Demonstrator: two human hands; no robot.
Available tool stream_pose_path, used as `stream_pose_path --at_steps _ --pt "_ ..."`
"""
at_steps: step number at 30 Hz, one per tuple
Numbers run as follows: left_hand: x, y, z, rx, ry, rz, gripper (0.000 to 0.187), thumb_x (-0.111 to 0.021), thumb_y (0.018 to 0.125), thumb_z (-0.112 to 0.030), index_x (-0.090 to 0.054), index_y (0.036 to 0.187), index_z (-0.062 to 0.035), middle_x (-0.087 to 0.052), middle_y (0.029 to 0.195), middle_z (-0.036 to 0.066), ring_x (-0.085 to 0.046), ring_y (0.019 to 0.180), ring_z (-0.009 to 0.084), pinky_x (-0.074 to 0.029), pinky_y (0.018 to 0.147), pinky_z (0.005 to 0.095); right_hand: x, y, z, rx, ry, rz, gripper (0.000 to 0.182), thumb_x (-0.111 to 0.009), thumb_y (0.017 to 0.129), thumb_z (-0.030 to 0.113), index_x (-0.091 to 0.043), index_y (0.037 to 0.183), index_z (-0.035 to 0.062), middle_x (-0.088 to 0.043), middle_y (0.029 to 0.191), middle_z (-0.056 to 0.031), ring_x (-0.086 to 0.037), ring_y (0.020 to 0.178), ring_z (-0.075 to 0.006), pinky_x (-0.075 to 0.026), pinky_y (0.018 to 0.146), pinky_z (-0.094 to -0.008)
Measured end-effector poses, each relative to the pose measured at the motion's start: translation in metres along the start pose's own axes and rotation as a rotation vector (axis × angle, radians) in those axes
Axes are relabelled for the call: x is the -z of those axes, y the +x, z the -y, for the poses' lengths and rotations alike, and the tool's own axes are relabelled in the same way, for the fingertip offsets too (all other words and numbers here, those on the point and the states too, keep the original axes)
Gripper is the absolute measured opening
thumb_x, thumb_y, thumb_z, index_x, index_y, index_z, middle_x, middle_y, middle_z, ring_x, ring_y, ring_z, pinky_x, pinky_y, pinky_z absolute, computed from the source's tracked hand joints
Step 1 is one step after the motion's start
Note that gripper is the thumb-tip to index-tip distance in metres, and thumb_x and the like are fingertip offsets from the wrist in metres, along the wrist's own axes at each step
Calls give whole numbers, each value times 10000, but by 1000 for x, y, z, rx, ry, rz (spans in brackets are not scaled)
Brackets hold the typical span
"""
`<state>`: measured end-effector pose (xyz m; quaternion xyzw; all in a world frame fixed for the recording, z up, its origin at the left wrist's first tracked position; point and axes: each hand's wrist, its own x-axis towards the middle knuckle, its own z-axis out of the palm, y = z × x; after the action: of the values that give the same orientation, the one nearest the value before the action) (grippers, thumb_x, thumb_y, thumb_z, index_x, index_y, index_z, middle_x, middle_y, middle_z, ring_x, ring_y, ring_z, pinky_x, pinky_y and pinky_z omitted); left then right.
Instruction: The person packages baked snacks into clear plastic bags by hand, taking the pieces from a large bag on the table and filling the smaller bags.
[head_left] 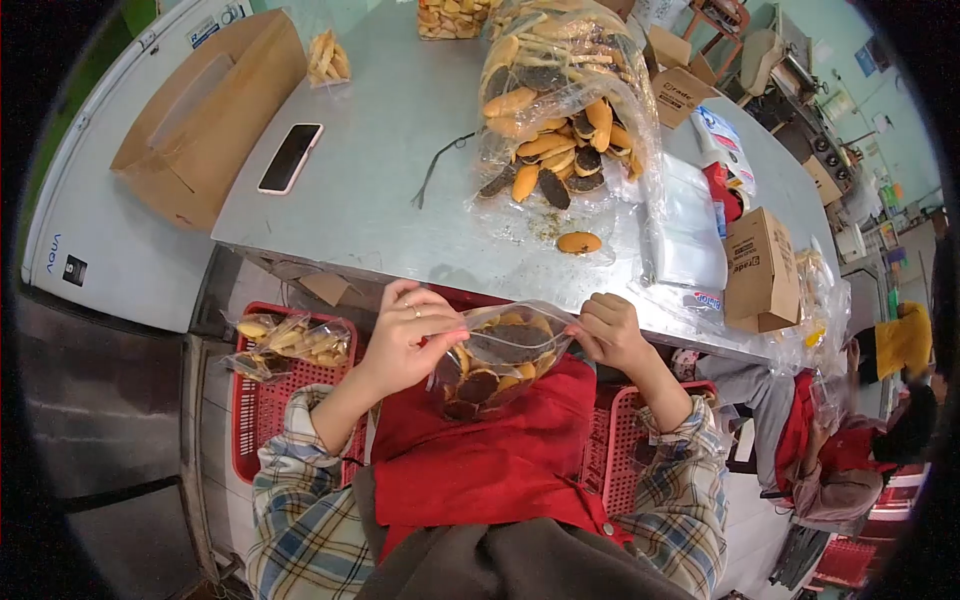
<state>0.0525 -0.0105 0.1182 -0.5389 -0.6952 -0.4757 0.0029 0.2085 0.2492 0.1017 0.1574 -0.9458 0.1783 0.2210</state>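
A clear plastic bag (495, 365) filled with dark-topped, golden-edged cookies rests above the red apron. My left hand (412, 335) pinches the left end of its rim between thumb and fingers. At the rim's right end, my right hand (608, 330) has its fingers closed on the plastic. The bag's mouth looks slightly parted between the hands. Beyond it on the metal table, a large open plastic bag (570, 60) lies on its side with a pile of similar cookies (560, 155) at its opening. One single cookie (579, 242) lies nearer the table edge.
A phone (290, 158), cardboard box (215, 115) and small snack bag (327, 58) are at the left. Stacked clear bags (690, 235) and a small carton (762, 270) stand right. Red baskets (250, 425) flank my lap. A person (840, 470) is at the far right.
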Motion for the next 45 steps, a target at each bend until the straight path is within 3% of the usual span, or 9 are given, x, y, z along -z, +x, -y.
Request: stream_pose_path --at_steps 6,11,14,20,27,34,38,42,45 --pt "-14 11 -5 -100 -34 46 16 -669 694 -83 -664 707 -92 -646 740 -19 -575 784 126 -293 884 387 55 36 -6 -297 512 144 663 -764 644 253 -484 1209 49 -567 1076 -110 -536 1003 -233 -412 853 -329" --pt "-14 17 -12 -144 15 76 43 -649 692 -73 -659 705 -112 -647 743 -29 -576 781 119 -284 901 397 61 89 31 -151 216 757 399 -707 667 265 -595 994 66 -584 947 -94 -556 920 -265 -451 768 -362" --pt "-10 9 0 -89 13 35 60 -650 678 -69 -657 707 -120 -647 746 -33 -578 774 122 -283 906 402 44 85 23 -53 52 728 260 -661 702 213 -597 894 50 -567 827 -75 -558 815 -255 -455 654 -364" --pt "-11 5 -5 -92 67 -22 59 -663 671 -74 -654 714 -114 -645 751 -32 -580 768 134 -303 886 406 25 94 48 11 129 355 175 -671 693 188 -570 781 75 -530 738 -52 -544 748 -253 -450 624 -365" --pt "-13 2 -2 -74 62 -61 62 -682 677 -95 -646 726 -93 -642 784 -1 -578 762 157 -339 857 374 41 100 60 -47 227 -161 187 -637 744 119 -607 921 68 -601 839 -83 -582 808 -263 -466 671 -347" --pt "-12 1 -4 -66 -100 7 107 -703 677 -113 -638 749 -68 -637 789 25 -578 753 188 -380 784 329 60 90 45 -361 409 597 144 -547 809 72 -602 917 -5 -624 729 -166 -611 673 -323 -482 622 -359" --pt "-13 0 -8 -56 -161 7 130 -716 678 -132 -635 752 -62 -631 781 35 -575 744 201 -386 767 335 70 100 47 -686 628 652 200 -549 813 88 -617 978 -1 -625 748 -180 -621 664 -303 -487 623 -363" --pt "-20 -5 -8 -83 -153 38 192 -738 667 -158 -637 803 -66 -617 893 65 -560 815 212 -383 782 338 62 105 38 -420 300 1000 300 -602 784 153 -602 1078 94 -638 754 -152 -619 638 -291 -485 586 -357" --pt "-19 -4 -9 -94 -251 105 498 -785 619 -229 -573 1037 -60 -542 1121 123 -522 1016 254 -367 892 359 42 88 44 -383 308 892 274 -650 709 192 -630 969 109 -627 716 -137 -614 643 -286 -479 594 -374"
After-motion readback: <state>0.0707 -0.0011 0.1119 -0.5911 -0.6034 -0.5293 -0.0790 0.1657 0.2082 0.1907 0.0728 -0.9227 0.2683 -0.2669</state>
